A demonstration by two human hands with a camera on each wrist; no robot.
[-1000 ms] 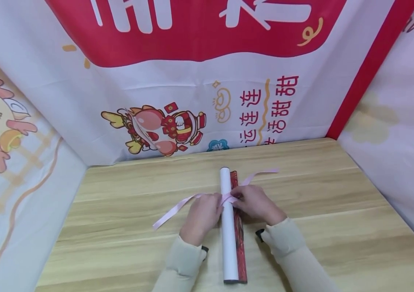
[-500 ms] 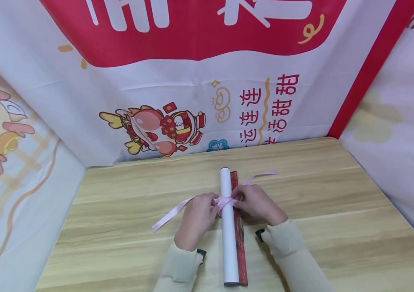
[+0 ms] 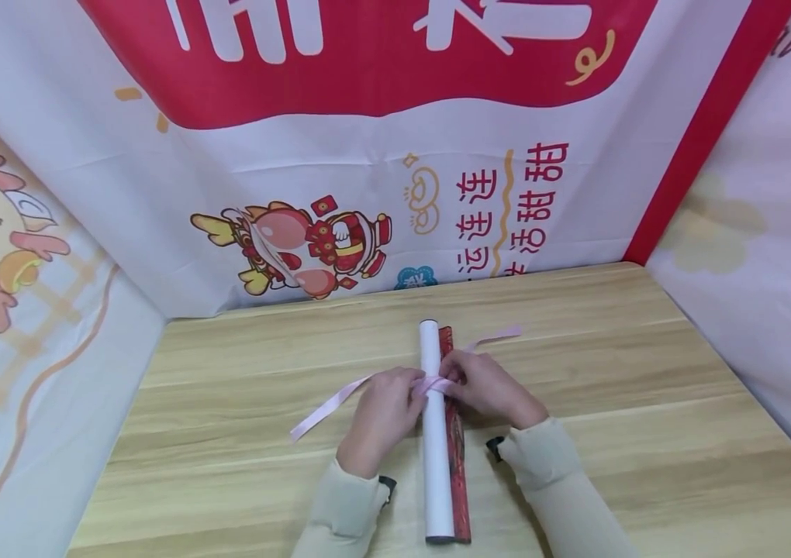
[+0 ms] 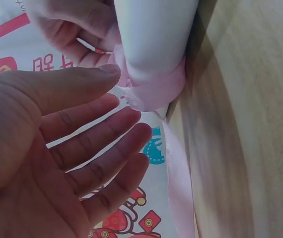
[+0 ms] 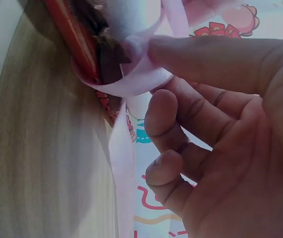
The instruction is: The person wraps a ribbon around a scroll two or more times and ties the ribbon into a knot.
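A white rolled-up scroll (image 3: 437, 465) lies lengthwise on the wooden table, with a red patterned strip (image 3: 461, 488) along its right side. Around its middle passes a pink ribbon (image 3: 432, 383), crossed on top, its loose tails (image 3: 326, 411) spreading to both sides. My left hand (image 3: 385, 407) is on the scroll's left, thumb and forefinger pinching the ribbon at the crossing; its other fingers (image 4: 106, 163) are spread and hold nothing. From the right side my right hand (image 3: 486, 387) pinches the ribbon between thumb (image 5: 206, 62) and forefinger, the remaining fingers bent loosely.
The wooden table (image 3: 228, 465) meets a white printed cloth (image 3: 340, 139) at the back, and more printed cloth (image 3: 39, 372) hangs on the left. A dark wrist strap piece (image 3: 387, 490) shows at the left sleeve.
The left hand shifted slightly left off the scroll, then came back in toward the ribbon crossing. The right hand stays almost in place, and the right ribbon tail has drawn in a little.
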